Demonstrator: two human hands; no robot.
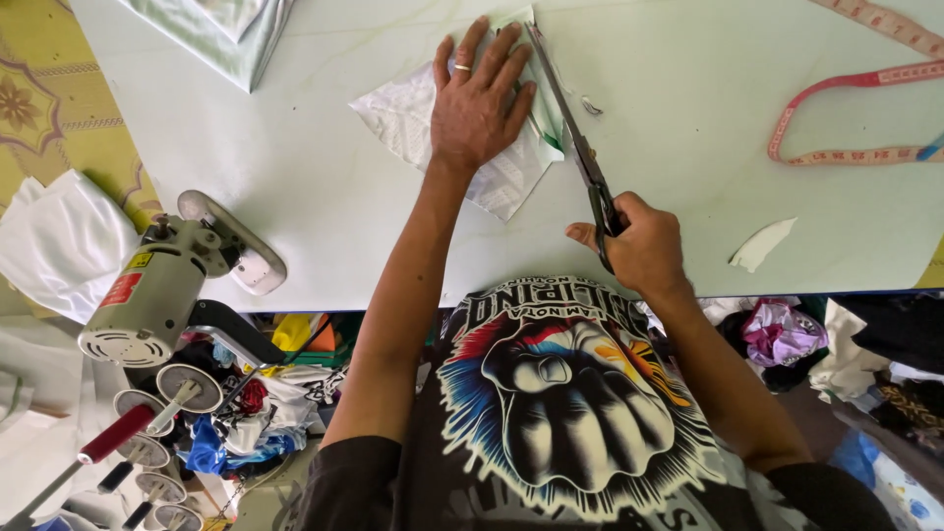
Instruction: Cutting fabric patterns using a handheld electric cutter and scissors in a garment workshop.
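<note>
A: How are the hands placed?

B: The left hand [479, 98] is laid flat, fingers spread, on a folded piece of white cloth [413, 123], apparently so that the layers are kept from shifting. The right hand [639, 241] is closed around the handles of a pair of long dark scissors [575, 138]. The hands are kept apart, with the blades lying between them.

A: Where is the cloth met by the scissors?

B: The blades are run along the cloth's right edge, just beside the left fingers, with the tips pointed away from the body. Whether the blades are parted cannot be told.

A: What is seen around them?

B: A small white offcut [762, 244] is left on the pale worktop [324, 211] near the right hand. A pink measuring tape [836, 123] is looped at the far right. An electric cutting machine [162, 285] is parked at the worktop's left edge, well apart, and more pale fabric [221, 34] is folded at the far left corner.
</note>
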